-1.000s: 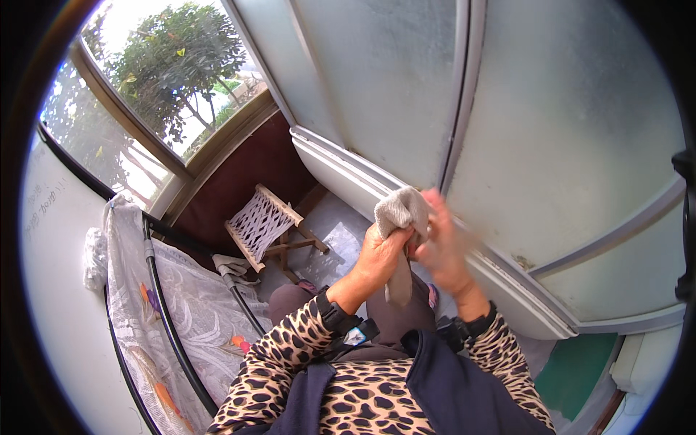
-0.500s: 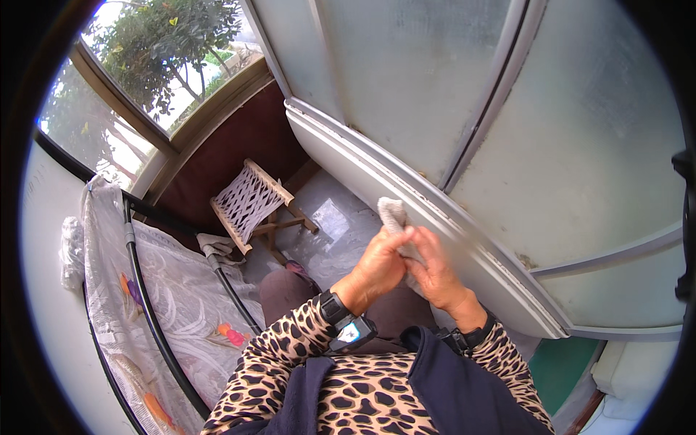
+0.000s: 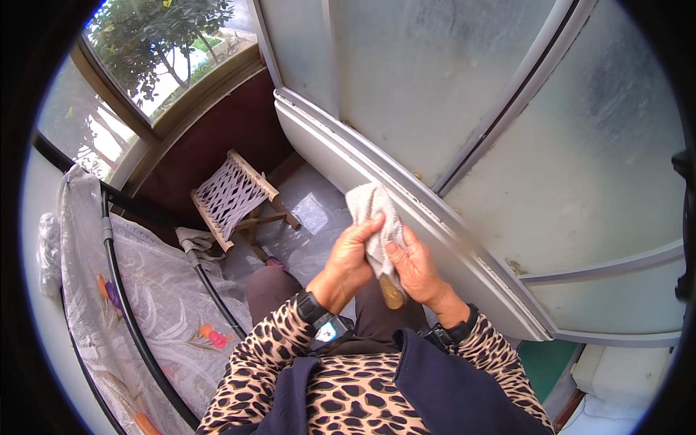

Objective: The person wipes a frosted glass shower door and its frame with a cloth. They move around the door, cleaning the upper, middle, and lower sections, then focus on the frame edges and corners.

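Both hands meet in front of the body, just above the lap, with a pale grey cloth [image 3: 377,217] bunched between them. The left hand [image 3: 351,257] has its fingers [image 3: 366,230] curled and pressed together around the cloth's left side, thumb hidden behind the fabric. The right hand [image 3: 415,264] lies against the cloth from the right, its fingers [image 3: 397,250] pinching the fabric against the palm. The upper end of the cloth sticks out above both sets of fingers, close to the pale door frame [image 3: 435,225] that runs diagonally just beyond them; whether cloth and frame touch cannot be told. A small brownish thing [image 3: 391,293] pokes out below the right fingers, under the cloth; what it is cannot be told. A dark watch [image 3: 315,312] sits on the left wrist, a dark band [image 3: 457,333] on the right, both at the cuffs of leopard-print sleeves [image 3: 268,355]. Well to the left of the fingers stands a small wooden stool [image 3: 232,196] with a woven seat, on a grey floor [image 3: 312,217]. Farther left hangs a patterned sheet [image 3: 138,304] over a dark tube rack [image 3: 127,312]. Frosted glass panels [image 3: 580,145] rise beyond the fingers to the right.
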### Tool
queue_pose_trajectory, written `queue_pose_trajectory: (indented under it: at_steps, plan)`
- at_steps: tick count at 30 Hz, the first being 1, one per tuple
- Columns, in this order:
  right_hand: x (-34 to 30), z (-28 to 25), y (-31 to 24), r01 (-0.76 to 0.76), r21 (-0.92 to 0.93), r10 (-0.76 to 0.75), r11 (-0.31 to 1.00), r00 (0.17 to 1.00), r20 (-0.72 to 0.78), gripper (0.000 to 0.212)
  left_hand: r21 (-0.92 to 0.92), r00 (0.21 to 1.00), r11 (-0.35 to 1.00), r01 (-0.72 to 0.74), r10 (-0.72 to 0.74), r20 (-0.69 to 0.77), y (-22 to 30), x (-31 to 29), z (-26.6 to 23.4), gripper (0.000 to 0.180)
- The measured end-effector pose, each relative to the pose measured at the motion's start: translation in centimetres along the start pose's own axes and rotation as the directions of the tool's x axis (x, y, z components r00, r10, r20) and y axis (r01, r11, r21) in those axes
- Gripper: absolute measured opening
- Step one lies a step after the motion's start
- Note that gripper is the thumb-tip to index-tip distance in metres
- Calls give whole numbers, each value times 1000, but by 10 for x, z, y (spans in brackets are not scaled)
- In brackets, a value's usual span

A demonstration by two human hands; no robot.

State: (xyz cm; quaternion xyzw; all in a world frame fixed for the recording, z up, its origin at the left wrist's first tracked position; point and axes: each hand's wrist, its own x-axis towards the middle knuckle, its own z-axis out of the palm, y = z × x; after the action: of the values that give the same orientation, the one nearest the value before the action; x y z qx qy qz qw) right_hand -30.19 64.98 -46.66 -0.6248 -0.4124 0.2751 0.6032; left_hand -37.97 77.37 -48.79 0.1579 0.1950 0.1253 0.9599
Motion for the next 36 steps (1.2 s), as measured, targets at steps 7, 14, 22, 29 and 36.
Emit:
queue_pose_trajectory:
  at_steps: [7, 14, 22, 29, 36]
  plan:
    - [-4, 8, -10, -1, 430, -88, 903, 979, 186, 110, -161, 988, 980, -120, 101, -117, 25, 5, -1, 40]
    - [31, 33, -9, 142, 478, -14, 867, 965, -263, 82, -302, 983, 948, -100, 140, 115, 22, 9, 26, 56]
    - [93, 47, 9, -66, 414, 129, 908, 984, -125, 44, -123, 998, 991, -44, 48, 34, 46, 25, -17, 65]
    - [157, 21, -23, -348, -57, 351, 936, 934, 67, 34, 105, 948, 992, 75, -38, -317, 54, 36, -94, 44]
    - [295, 58, -82, 78, 43, -85, 996, 978, 190, 32, 99, 973, 990, 96, -73, -219, 64, 42, -92, 20]
